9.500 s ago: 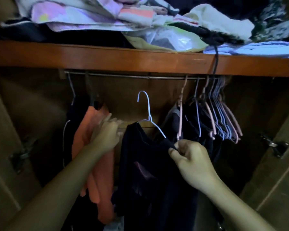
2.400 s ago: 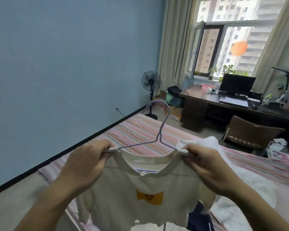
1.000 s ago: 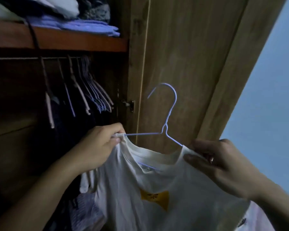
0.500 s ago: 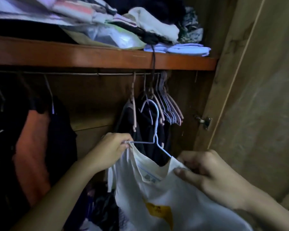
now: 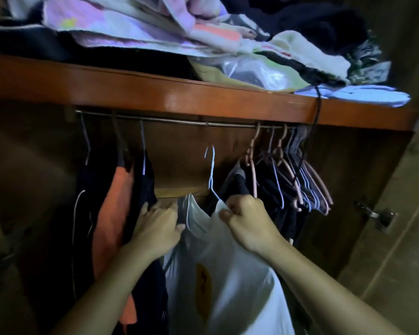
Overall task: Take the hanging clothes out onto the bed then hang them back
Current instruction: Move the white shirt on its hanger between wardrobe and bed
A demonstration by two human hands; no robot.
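A white T-shirt with a yellow patch hangs on a pale blue wire hanger inside the wardrobe. The hanger's hook is just below the metal rail, in the gap between two groups of clothes, and is not on the rail. My right hand pinches the shirt's right shoulder over the hanger arm. My left hand lies with its fingers stretched against a dark garment beside the shirt's left shoulder, its thumb at the white cloth.
An orange garment and dark clothes hang at the left of the rail. Dark clothes and several empty pink and blue hangers crowd the right. A wooden shelf above holds piled folded textiles. The wardrobe door stands open at right.
The shirt and hanger have moved up and left into the gap on the rail. My left hand has left the hanger's end and now presses the dark garment. My view turned left.
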